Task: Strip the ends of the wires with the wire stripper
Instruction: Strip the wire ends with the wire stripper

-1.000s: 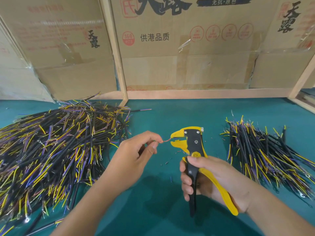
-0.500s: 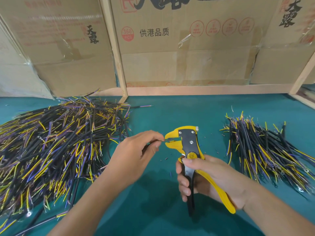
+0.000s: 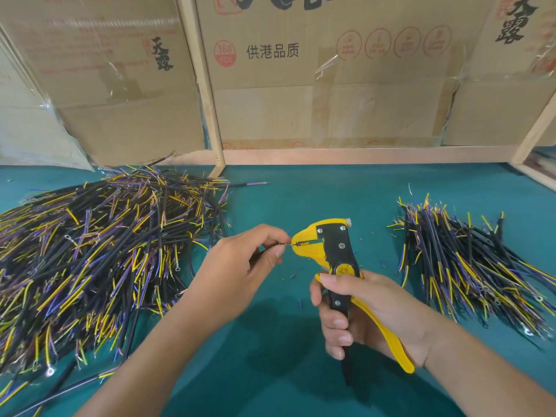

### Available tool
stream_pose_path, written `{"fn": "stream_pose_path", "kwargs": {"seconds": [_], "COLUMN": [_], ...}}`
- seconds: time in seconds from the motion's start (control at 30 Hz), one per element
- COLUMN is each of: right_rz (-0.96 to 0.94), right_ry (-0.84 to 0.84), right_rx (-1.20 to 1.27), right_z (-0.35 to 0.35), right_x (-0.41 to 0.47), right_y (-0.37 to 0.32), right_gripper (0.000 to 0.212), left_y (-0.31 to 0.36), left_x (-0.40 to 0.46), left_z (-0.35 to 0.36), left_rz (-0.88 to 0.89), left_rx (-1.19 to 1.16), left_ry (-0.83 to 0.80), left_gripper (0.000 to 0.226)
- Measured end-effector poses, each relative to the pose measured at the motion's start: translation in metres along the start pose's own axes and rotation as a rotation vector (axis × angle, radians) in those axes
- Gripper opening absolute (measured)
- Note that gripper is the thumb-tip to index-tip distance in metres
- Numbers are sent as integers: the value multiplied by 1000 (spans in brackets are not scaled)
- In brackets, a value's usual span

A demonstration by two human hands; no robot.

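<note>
Near the frame's centre, the left hand [image 3: 240,266] pinches a thin wire [image 3: 287,244], its tip inside the beak-shaped yellow head of the wire stripper [image 3: 331,251]. Below it, the right hand [image 3: 370,314] grips the tool's handles. Bristly wire piles [image 3: 90,251] flank them on green felt [image 3: 301,200].

My left hand [image 3: 240,263] now close against the wire stripper [image 3: 337,260], wire end [image 3: 289,244] no longer bare in the gap but fed into its yellow nose, my right hand [image 3: 370,311] gripping lower on the handles
</note>
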State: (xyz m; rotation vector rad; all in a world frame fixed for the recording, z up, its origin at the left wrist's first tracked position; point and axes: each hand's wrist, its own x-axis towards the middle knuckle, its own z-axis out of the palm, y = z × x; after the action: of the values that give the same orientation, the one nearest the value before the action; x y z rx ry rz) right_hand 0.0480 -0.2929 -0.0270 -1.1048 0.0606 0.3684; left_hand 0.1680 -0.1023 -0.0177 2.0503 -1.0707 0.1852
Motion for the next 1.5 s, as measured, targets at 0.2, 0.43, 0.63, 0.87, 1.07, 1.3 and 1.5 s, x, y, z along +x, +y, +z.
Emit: {"fn": "stream_pose_path", "kwargs": {"seconds": [0.2,0.43,0.63,0.87,1.07,1.3,1.5], "right_rz": [10,-11,-37,-57,-69,-54,-24], "right_ry": [33,149,177,170,125,55,2], "right_rx": [-2,-44,-82,-123,-74,0,42], "right_z": [3,6,5,0,1,6,-1], "right_x": [0,2,0,3,5,5,4], "right_y": [2,2,1,0,5,8,9], "right_gripper": [33,43,47,46,41,31,27], "left_y": [1,-3,-10,-14,-19,-19,-17], "left_x": [0,1,1,3,4,4,4], "left_z": [-1,-2,-4,-13,-20,-22,-23], "left_rz": [41,80,109,164,143,181,208], "left_rx": [-8,96,109,94,55,132,131], "left_ry": [-7,-31,-34,-24,-31,5,44], "left_gripper": [14,24,19,13,12,14,14]}}
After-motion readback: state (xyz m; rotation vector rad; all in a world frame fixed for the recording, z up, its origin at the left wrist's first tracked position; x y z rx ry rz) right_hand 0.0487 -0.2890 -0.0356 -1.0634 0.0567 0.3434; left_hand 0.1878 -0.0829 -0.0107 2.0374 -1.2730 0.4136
